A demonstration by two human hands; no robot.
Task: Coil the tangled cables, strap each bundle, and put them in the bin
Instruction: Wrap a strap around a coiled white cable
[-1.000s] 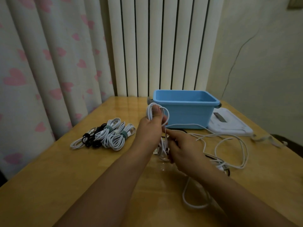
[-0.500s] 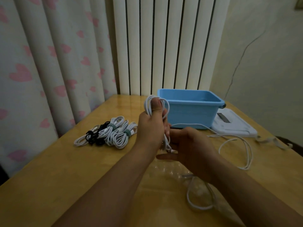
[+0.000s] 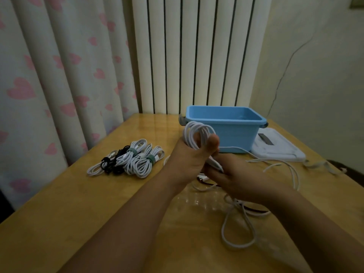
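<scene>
- I see my left hand [image 3: 189,156] raised over the middle of the wooden table [image 3: 59,213], fingers curled round a white cable coil [image 3: 197,134]; the loops stand up above my thumb and fingers, just in front of the blue bin [image 3: 236,134].
- My right hand [image 3: 236,180] sits just beside and slightly below the left one, touching it at the fingertips; it holds a strand of the same white cable where it leaves the coil, but I cannot tell exactly how those fingers close, since they are turned away from me.
- The loose white cable [image 3: 238,239] trails from under my right hand, loops over the table near my right forearm, and another stretch arcs off to the right.
- A dark cable [image 3: 254,209] lies tangled with it beneath my right wrist.
- The strapped bundles [image 3: 136,160], white and black with green straps, lie together on the table to the left, well apart from the bin.
- The bin stands at the far edge of the table, open at the top; I see no cables inside.
- A white flat lid [image 3: 279,150] lies just right of the bin.
- Behind are a heart-print curtain [image 3: 49,75] and a white radiator [image 3: 197,56].
</scene>
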